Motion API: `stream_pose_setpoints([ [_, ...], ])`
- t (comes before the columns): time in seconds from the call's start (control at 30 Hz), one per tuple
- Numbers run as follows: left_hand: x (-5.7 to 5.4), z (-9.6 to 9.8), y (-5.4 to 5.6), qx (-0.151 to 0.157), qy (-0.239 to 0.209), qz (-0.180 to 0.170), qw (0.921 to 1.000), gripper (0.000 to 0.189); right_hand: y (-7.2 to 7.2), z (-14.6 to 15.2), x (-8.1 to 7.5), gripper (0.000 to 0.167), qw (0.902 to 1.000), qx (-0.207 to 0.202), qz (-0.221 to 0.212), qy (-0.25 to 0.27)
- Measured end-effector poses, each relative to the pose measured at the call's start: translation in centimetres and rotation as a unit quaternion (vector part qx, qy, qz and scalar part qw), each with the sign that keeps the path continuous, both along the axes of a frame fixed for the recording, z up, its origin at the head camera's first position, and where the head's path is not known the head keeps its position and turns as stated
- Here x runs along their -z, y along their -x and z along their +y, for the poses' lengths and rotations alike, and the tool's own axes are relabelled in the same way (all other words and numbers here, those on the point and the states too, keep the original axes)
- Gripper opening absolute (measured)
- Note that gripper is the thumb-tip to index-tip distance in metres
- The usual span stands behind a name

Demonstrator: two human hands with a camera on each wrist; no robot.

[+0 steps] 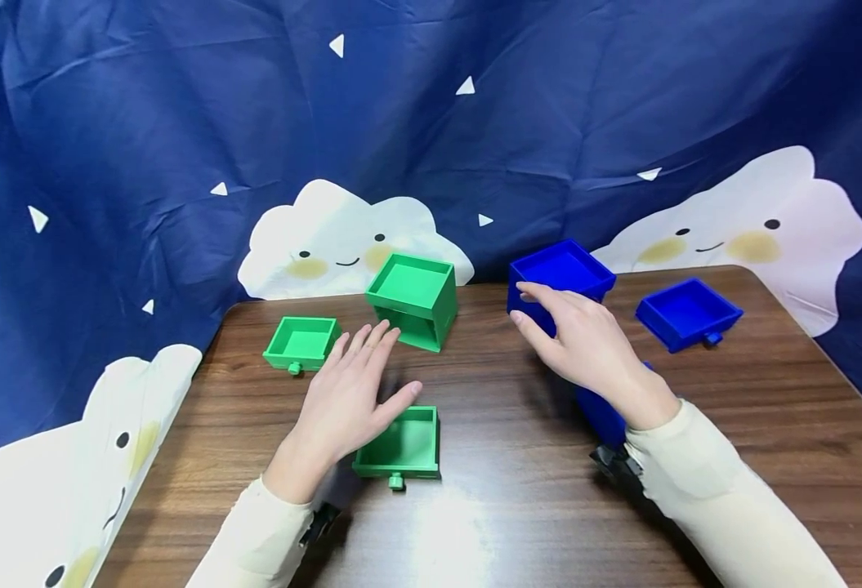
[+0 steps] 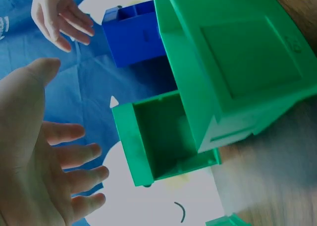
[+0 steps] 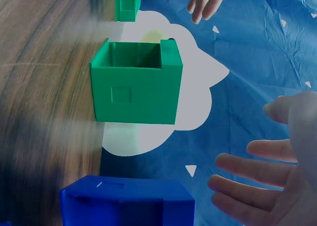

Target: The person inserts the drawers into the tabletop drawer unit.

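My left hand (image 1: pixel 346 396) hovers over a green drawer (image 1: pixel 404 441) with a round knob, fingers spread and holding nothing. Its fingertips overlap the front of a green box (image 1: pixel 412 286) with an opening in its front. To its left sits a second green drawer (image 1: pixel 301 339). My right hand (image 1: pixel 585 343) is held in front of a blue box (image 1: pixel 563 265), partly covering it, with fingers loosely extended and nothing in them. Beneath the right wrist a blue piece (image 1: pixel 600 412) is mostly hidden. Right of the blue box lies a blue drawer (image 1: pixel 688 314).
Everything stands on a brown wood-grain table (image 1: pixel 504 457). Behind its far edge hangs a dark blue cloth (image 1: pixel 416 122) with white clouds and triangles. The green box (image 3: pixel 133 97) and the blue box (image 3: pixel 129 201) stand apart near that edge.
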State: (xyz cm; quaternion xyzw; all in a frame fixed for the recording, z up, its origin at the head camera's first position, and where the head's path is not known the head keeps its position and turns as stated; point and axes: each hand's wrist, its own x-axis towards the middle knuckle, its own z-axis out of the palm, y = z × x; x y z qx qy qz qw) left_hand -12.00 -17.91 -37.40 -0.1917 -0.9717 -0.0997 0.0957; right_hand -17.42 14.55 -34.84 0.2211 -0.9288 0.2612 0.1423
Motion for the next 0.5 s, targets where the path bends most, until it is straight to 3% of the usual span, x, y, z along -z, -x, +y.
stream_pose_setpoints([
  [0.5, 0.4, -1.6, -0.9, -0.001, -0.027, 0.012, 0.9996, 0.077, 1.9, -1.9, 0.9, 0.049, 0.9997, -0.012, 0.004, 0.020],
])
